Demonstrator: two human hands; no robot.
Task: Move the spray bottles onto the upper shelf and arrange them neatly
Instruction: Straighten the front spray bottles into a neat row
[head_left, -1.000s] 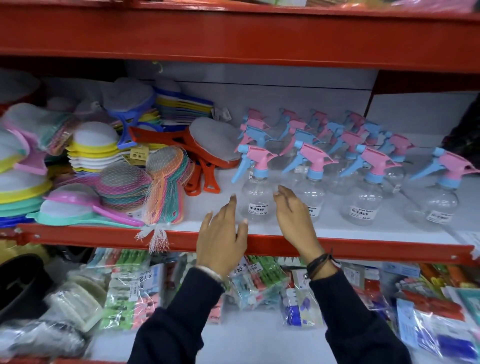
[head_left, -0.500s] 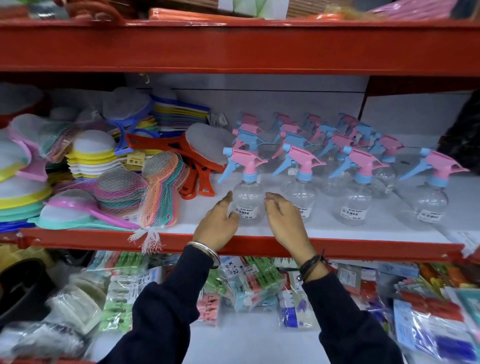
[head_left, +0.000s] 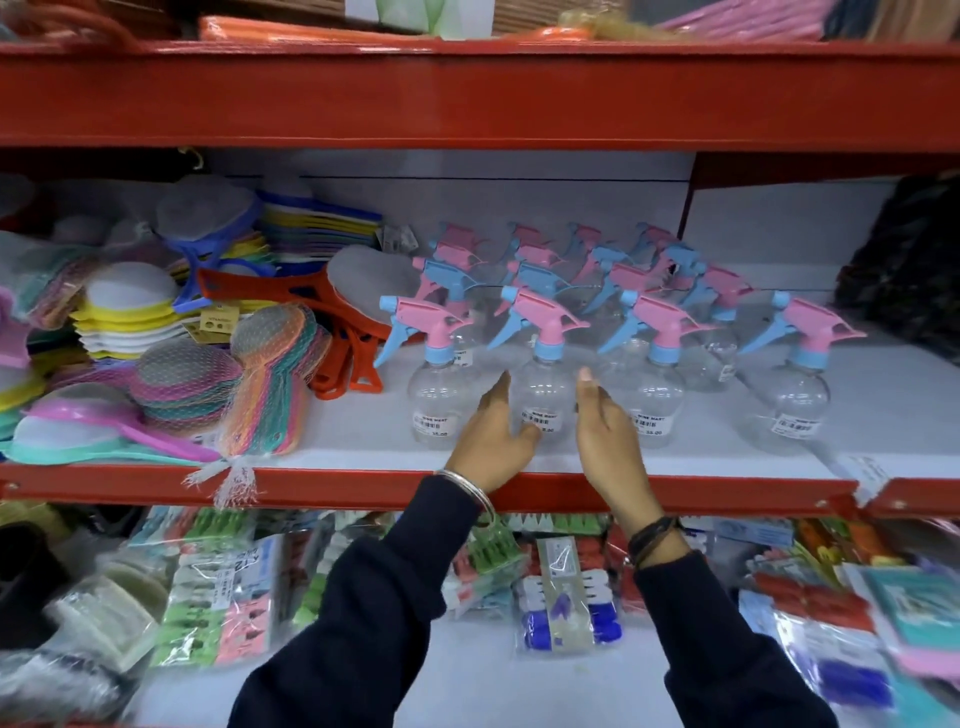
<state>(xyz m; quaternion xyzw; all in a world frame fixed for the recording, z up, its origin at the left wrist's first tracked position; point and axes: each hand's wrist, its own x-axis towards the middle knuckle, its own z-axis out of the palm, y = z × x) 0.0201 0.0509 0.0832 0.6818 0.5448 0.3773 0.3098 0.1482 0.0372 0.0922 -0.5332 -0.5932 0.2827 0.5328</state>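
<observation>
Several clear spray bottles with pink and blue trigger heads stand in rows on the white middle shelf (head_left: 597, 460). The front row holds a leftmost bottle (head_left: 439, 400), a second bottle (head_left: 543, 389), a third bottle (head_left: 657, 400) and a bottle set apart on the right (head_left: 797, 410). My left hand (head_left: 491, 434) and my right hand (head_left: 605, 431) flank the second bottle with fingers apart. The left thumb touches its lower label; the right palm stays slightly off its side. Neither hand lifts anything.
Netted scrubbers (head_left: 182, 384), foam pads (head_left: 130, 306) and orange-handled brushes (head_left: 337, 332) crowd the shelf's left half. A red beam (head_left: 467, 98) runs overhead with goods above it. Packaged clips (head_left: 561, 597) lie on the lower shelf. A dark item (head_left: 904, 260) sits at the far right.
Both hands have shifted right, from either side of the leftmost front bottle to either side of the second one. The view has tilted up a little.
</observation>
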